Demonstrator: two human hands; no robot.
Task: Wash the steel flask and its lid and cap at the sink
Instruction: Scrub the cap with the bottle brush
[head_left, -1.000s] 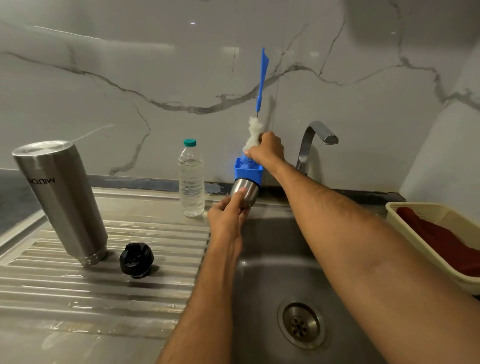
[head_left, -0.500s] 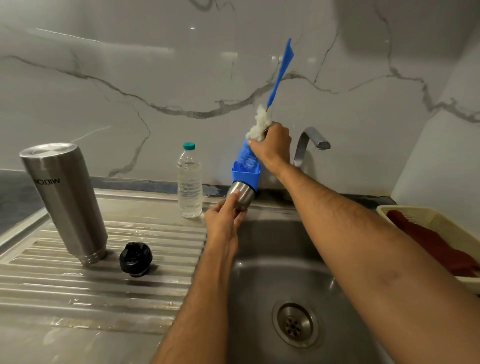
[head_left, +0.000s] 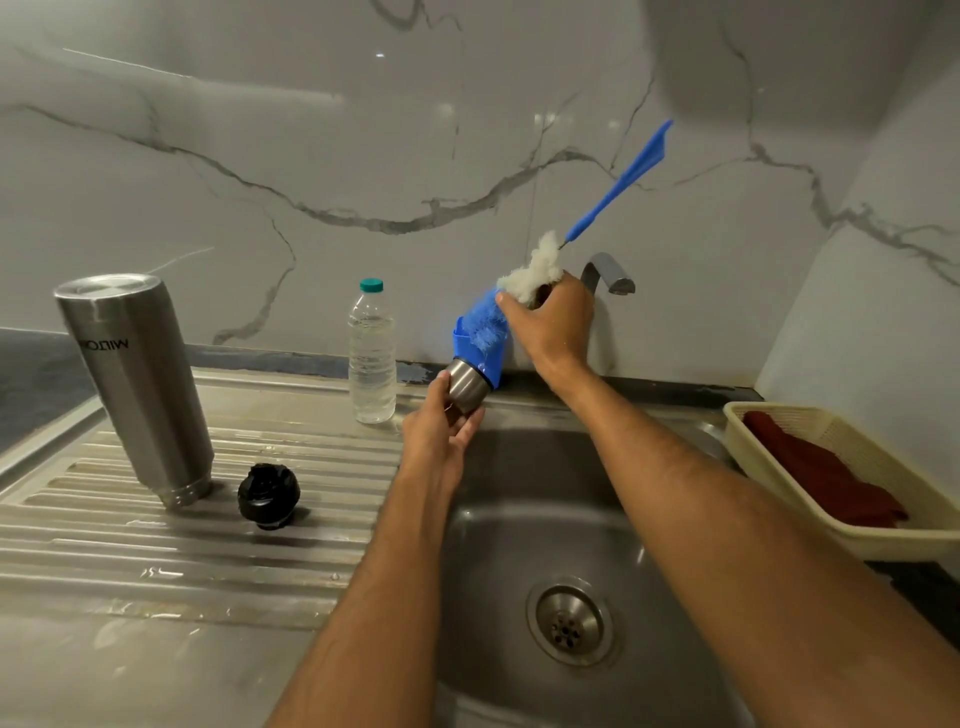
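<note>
The steel flask (head_left: 136, 389) stands upside down on the ribbed drainboard at the left. Its black lid (head_left: 268, 495) lies just to the right of it. My left hand (head_left: 441, 434) grips the steel cap (head_left: 466, 387), a small steel cup with a blue rim, over the back edge of the sink. My right hand (head_left: 551, 325) holds a blue bottle brush (head_left: 618, 187) by its white and blue bristles, which are pushed into the cap's mouth. The brush handle slants up to the right.
A clear plastic water bottle (head_left: 372, 353) with a teal cap stands behind the drainboard. The faucet (head_left: 608, 273) is behind my right hand, with no water running. The sink basin (head_left: 519, 545) has its drain at the front. A cream basket (head_left: 769, 499) with dark red cloth sits right.
The brush handle has tilted from nearly upright to slanting right. My right hand moved right and slightly up along the bristles, and the cap now tilts with it.
</note>
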